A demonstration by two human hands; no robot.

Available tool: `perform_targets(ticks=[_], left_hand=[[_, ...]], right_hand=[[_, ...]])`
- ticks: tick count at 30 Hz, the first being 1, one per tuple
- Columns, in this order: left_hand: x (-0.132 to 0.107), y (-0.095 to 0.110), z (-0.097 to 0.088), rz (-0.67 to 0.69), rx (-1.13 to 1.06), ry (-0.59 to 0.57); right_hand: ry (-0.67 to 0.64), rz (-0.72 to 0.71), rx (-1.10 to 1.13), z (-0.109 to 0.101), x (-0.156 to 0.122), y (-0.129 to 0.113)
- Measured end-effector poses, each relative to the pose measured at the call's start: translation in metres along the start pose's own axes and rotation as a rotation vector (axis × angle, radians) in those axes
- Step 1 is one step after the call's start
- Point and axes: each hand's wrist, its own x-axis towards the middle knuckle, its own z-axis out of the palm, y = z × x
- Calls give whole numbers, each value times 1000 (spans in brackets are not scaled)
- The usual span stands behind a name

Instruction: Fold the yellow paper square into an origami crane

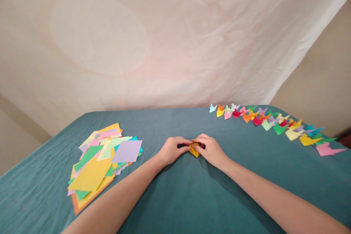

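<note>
Between my two hands, over the middle of the table, is a small piece of folded yellow origami paper (195, 151). My left hand (174, 149) pinches its left edge between thumb and fingers. From the other side, my right hand (210, 148) grips the same piece, with the thumb across its front and the fingers behind. The upper part of the paper is hidden by my fingertips. Only a pointed lower part with crease lines shows.
A teal cloth (175, 197) covers the table. On the left lies a loose pile of coloured paper sheets (90, 177), with a lilac square (127, 151) on its right side. Rows of small folded paper birds (279, 128) stand along the right. A pale sheet (170, 44) hangs behind.
</note>
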Motion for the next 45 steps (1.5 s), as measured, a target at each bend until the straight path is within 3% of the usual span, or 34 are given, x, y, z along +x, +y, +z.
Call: perform_targets(ticks=[13,39,45], left_hand=[[1,0,-3,-18,-11,-23],[14,-7,-5,-111,-118,-45],[26,-12,-8,-69,-72,-130]], right_hand=[[41,136,246,1,-1,0],[8,174,243,2,3,-1],[-3,172,248,2,3,-1]])
